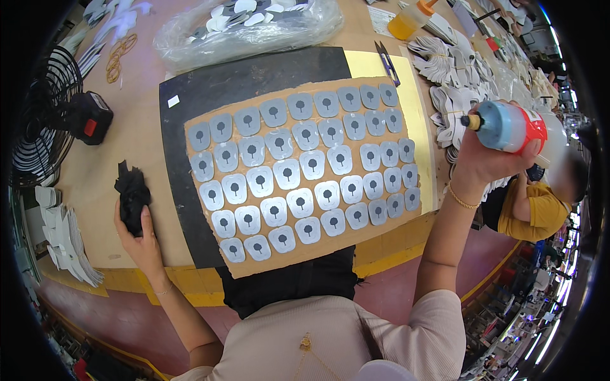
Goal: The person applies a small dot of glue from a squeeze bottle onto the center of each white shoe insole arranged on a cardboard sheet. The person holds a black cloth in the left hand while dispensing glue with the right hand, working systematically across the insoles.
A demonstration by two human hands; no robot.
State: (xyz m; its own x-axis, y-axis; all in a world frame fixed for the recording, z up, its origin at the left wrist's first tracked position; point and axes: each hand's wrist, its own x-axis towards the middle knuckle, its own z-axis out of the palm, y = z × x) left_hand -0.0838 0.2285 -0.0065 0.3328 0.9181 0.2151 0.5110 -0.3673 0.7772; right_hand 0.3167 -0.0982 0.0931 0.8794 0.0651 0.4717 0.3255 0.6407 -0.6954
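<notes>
My right hand (483,162), raised at the right, grips a squeeze bottle (502,127) with a blue upper part, a red label and a dark-tipped nozzle pointing left. At the left of the table, my left hand (140,244) has its fingers around a bunched black cloth (133,200). Between the hands lies a cardboard sheet (287,259), slightly tilted, covered with rows of rounded grey pieces (300,202). Each piece bears a dark tree-like mark. Neither hand touches the sheet.
Under the cardboard are a black board (175,152) and a yellow sheet (416,127). Thread snips (387,63) lie at its far right. A bag of pieces (248,35), an orange-filled bottle (410,22), a fan (41,120) and stacked white parts (454,95) surround it. A person in yellow (537,213) is at right.
</notes>
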